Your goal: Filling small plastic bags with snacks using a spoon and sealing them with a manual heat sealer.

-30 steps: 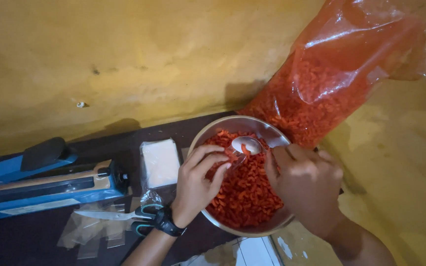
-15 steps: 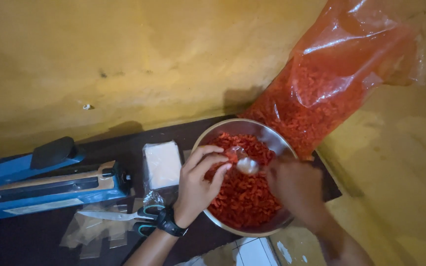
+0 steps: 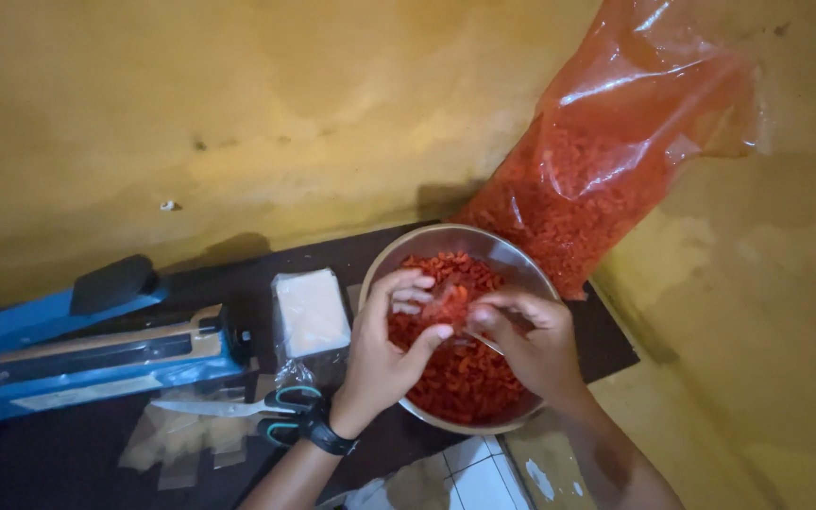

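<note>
Round steel bowl [image 3: 512, 260] of red-orange snack pieces [image 3: 460, 378] sits at frame centre on the dark surface [image 3: 59, 463]. Left hand [image 3: 384, 354] pinches a small clear pouch [image 3: 446, 302]; right hand [image 3: 531, 345] grips a spoon at it. Risk: pouch mouth collapses and pieces spill outside the bowl.
</note>
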